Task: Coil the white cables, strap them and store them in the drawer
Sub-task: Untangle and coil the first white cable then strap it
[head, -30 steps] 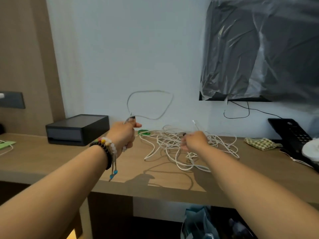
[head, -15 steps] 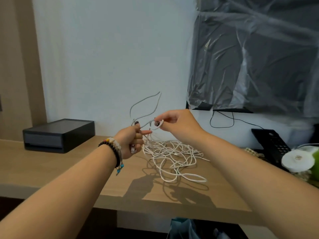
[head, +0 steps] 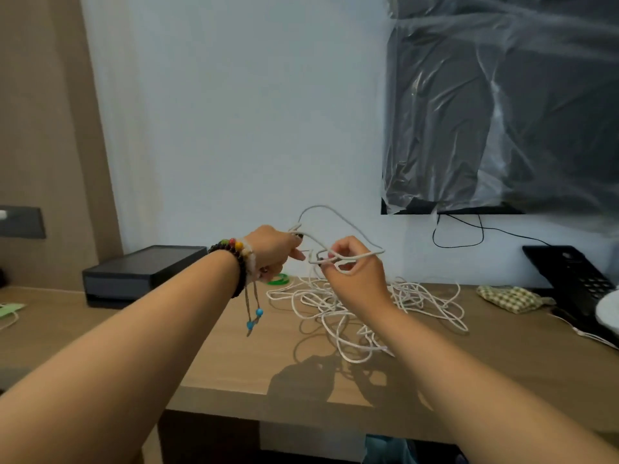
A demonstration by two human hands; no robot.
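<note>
Nearest us, our right hand pinched a strand of the white cables, fingers curled round it, while our left hand gripped the cable's end with fingers closed about it. A raised loop arched between both hands above the desk. We judged the coiling barely begun: most of the cable lay tangled on the desk just beyond our hands. The next move called for drawing out slack and laying an even turn into the left hand. Farther back, a green strap lay near the tangle; the dark drawer box stood shut, its contents hidden.
</note>
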